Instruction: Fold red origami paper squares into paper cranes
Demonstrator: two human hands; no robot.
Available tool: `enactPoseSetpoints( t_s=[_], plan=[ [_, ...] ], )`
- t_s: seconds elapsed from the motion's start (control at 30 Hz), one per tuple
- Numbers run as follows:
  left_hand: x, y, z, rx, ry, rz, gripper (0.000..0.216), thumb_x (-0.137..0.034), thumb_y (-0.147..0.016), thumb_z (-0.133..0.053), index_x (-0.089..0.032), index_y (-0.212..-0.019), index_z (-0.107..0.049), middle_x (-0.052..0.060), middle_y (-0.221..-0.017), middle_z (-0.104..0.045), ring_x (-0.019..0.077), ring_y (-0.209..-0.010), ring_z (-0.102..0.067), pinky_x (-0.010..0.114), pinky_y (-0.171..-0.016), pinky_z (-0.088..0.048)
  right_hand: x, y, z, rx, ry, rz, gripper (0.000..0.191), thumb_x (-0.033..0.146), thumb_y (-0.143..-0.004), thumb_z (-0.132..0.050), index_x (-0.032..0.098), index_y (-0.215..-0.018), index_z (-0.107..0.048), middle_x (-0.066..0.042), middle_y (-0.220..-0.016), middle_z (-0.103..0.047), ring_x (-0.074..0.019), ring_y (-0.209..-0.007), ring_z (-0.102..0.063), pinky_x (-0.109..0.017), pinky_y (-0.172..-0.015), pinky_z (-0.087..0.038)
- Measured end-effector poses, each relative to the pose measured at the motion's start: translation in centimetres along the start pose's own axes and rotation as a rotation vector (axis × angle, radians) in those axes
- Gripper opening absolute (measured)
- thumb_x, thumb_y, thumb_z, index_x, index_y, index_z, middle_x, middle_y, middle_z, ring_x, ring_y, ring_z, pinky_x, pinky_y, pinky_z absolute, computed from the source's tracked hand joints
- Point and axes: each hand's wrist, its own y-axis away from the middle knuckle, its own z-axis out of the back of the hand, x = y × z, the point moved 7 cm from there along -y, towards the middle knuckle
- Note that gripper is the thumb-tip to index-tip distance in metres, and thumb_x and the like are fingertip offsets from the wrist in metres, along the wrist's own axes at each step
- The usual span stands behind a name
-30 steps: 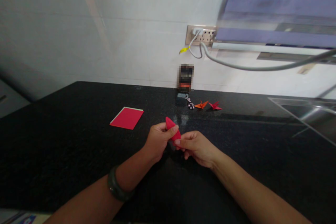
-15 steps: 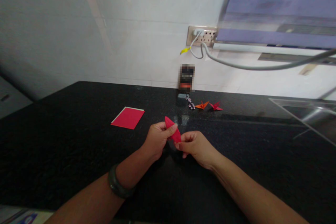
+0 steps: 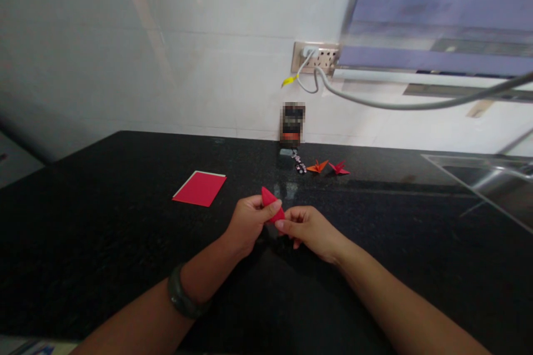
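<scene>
Left hand [image 3: 249,223] and right hand [image 3: 306,231] both pinch the folded red paper [image 3: 270,206]; uneven pressure risks a skewed crease.

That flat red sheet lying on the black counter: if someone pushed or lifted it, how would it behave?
The red sheet looks thin like paper, so probably very light and floppy when lifted. Lying flat on the glossy counter, it would likely slide easily, yet be awkward to pick up by its edge.
</scene>
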Motion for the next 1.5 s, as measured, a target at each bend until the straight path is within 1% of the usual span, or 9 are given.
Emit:
enactPoseSetpoints(
  t_s=[0.17,0.23,0.33,0.5,0.67,1.07,1.3,1.4,1.5],
  plan=[
    [0.8,0.2,-0.8,0.103,0.058,0.05,0.027,-0.036,-0.06,-0.071,-0.011,-0.06,-0.06,0.001,-0.055,-0.059,0.0112,-0.05,-0.054,0.024,-0.053,-0.042,0.3,-0.2,0.7,-0.165,0.033,0.059,0.03,0.041,-0.064,-0.066,0.014,-0.054,-0.056,0.003,-0.05,-0.051,-0.0045,-0.041,-0.037,-0.019,-0.04,-0.031],
    [0.9,0.2,-0.8,0.094,0.051,0.046,0.027,-0.036,-0.06,-0.071,-0.012,-0.057,-0.06,0.001,-0.054,-0.059,0.0111,-0.051,-0.053,0.024,-0.055,-0.043,0.4,-0.2,1.0,-0.169,0.058,0.071,0.03,0.042,-0.063,-0.066,0.014,-0.055,-0.057,0.004,-0.049,-0.049,-0.0049,-0.041,-0.037,-0.019,-0.04,-0.031],
    [0.3,0.1,-0.3,0.038,-0.062,-0.02,0.023,-0.034,-0.06,-0.071,-0.012,-0.058,-0.064,0.0,-0.056,-0.061,0.0106,-0.052,-0.052,0.023,-0.054,-0.041,0.4,-0.4,1.2,-0.11,0.092,0.059,0.03,0.041,-0.06,-0.07,0.013,-0.065,-0.06,0.004,-0.053,-0.051,-0.0056,-0.045,-0.04,-0.019,-0.043,-0.032],
    [-1.2,0.0,0.1,0.015,-0.355,-0.158,0.018,-0.031,-0.064,-0.065,-0.014,-0.059,-0.069,0.0,-0.053,-0.061,0.0115,-0.051,-0.049,0.021,-0.05,-0.036,1.6,-0.2,2.1,-0.222,-0.001,0.201,0.04,0.037,-0.054,-0.075,0.016,-0.085,-0.058,0.003,-0.067,-0.052,-0.0073,-0.053,-0.043,-0.02,-0.048,-0.033],
    [-0.9,0.5,-0.7,0.109,-0.502,-0.159,0.018,-0.026,-0.065,-0.062,-0.014,-0.051,-0.066,0.0,-0.046,-0.058,0.0111,-0.046,-0.046,0.021,-0.047,-0.033,2.5,0.2,1.6,-0.221,0.085,0.343,0.021,0.034,-0.06,-0.071,0.016,-0.063,-0.061,0.002,-0.064,-0.047,-0.0091,-0.058,-0.042,-0.023,-0.054,-0.035],
    [0.1,0.7,-1.2,0.161,-0.425,-0.021,0.023,-0.033,-0.061,-0.065,-0.012,-0.051,-0.061,-0.002,-0.044,-0.051,0.0079,-0.043,-0.04,0.021,-0.045,-0.028,3.1,0.8,2.0,-0.332,0.019,0.397,0.014,0.024,-0.065,-0.068,0.017,-0.053,-0.065,0.001,-0.059,-0.049,-0.0103,-0.058,-0.046,-0.024,-0.055,-0.037],
    [1.1,1.5,-1.9,0.23,-0.439,0.095,0.028,-0.036,-0.06,-0.066,-0.012,-0.05,-0.059,-0.003,-0.043,-0.05,0.0076,-0.042,-0.038,0.021,-0.044,-0.026,2.7,0.8,6.5,-0.635,-0.225,0.427,0.024,0.034,-0.065,-0.068,0.015,-0.053,-0.059,0.005,-0.048,-0.043,-0.0058,-0.042,-0.035,-0.021,-0.041,-0.027],
    [0.7,1.4,-1.6,0.183,-0.384,0.076,0.027,-0.037,-0.061,-0.066,-0.012,-0.052,-0.06,-0.003,-0.045,-0.051,0.008,-0.044,-0.04,0.022,-0.046,-0.027,2.3,0.2,5.8,-0.502,-0.225,0.32,0.024,0.038,-0.065,-0.068,0.015,-0.07,-0.064,0.005,-0.052,-0.05,-0.0051,-0.04,-0.036,-0.02,-0.038,-0.026],
    [0.4,1.1,-1.0,0.126,-0.348,0.049,0.025,-0.035,-0.06,-0.067,-0.012,-0.052,-0.06,-0.003,-0.045,-0.051,0.0073,-0.045,-0.04,0.021,-0.046,-0.028,1.9,-0.2,2.6,-0.198,-0.209,0.187,0.025,0.028,-0.053,-0.076,0.014,-0.069,-0.063,0.002,-0.058,-0.059,-0.0053,-0.043,-0.042,-0.019,-0.039,-0.028]
  ],
)
